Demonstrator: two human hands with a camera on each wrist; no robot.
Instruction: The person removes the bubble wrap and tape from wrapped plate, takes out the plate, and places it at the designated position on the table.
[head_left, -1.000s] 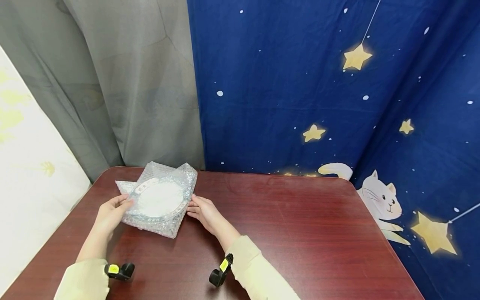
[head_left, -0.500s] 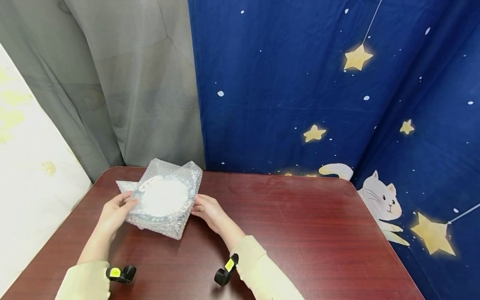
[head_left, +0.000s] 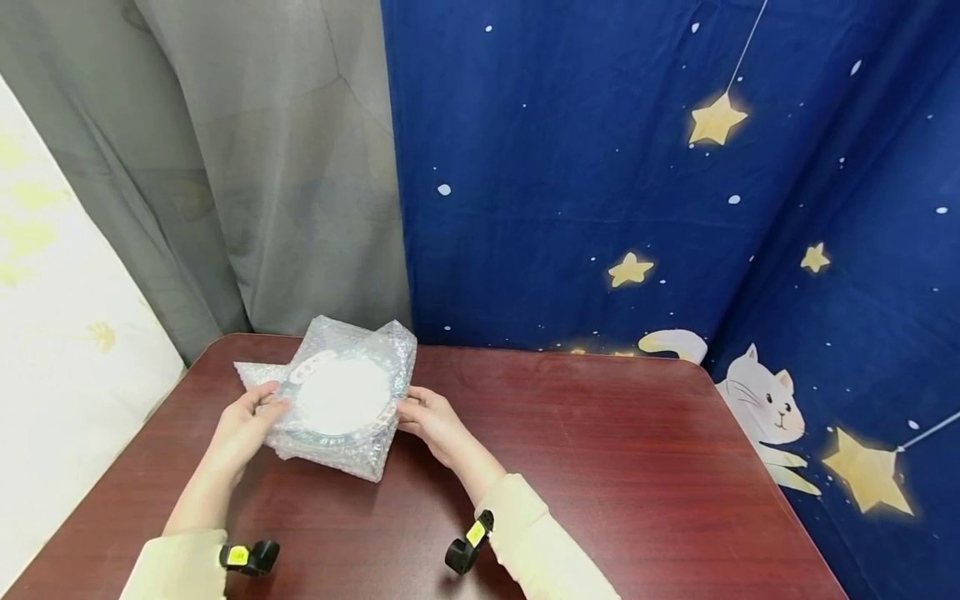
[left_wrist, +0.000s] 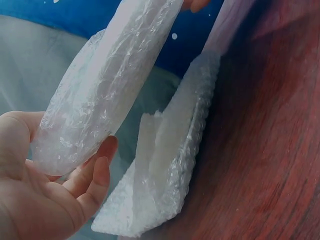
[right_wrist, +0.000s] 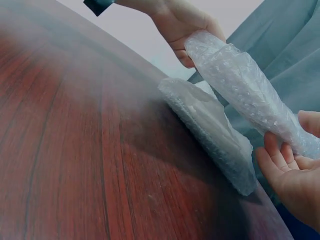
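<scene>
A flat, round item (head_left: 345,396) wrapped in bubble wrap is held tilted above the table. Its glaring white centre has a grey rim with small printing, too blurred to read. My left hand (head_left: 243,425) pinches its left edge, thumb on top and fingers beneath, as the left wrist view shows. At the opposite edge my right hand (head_left: 438,425) holds it likewise, fingertips under the wrap in the right wrist view. Below the held item, apart from it, a second bubble-wrapped package (right_wrist: 215,135) lies on the table. In the head view it is mostly hidden, only its left corner showing.
The dark red wooden table (head_left: 600,450) stretches to the right of my hands. A grey curtain (head_left: 315,167) and a blue star-patterned curtain (head_left: 525,167) hang behind its far edge. Black wrist cameras sit on both sleeves.
Both hands have carried the wrapped round item a little to the right. The left corner of the package underneath has stayed nearly in place.
</scene>
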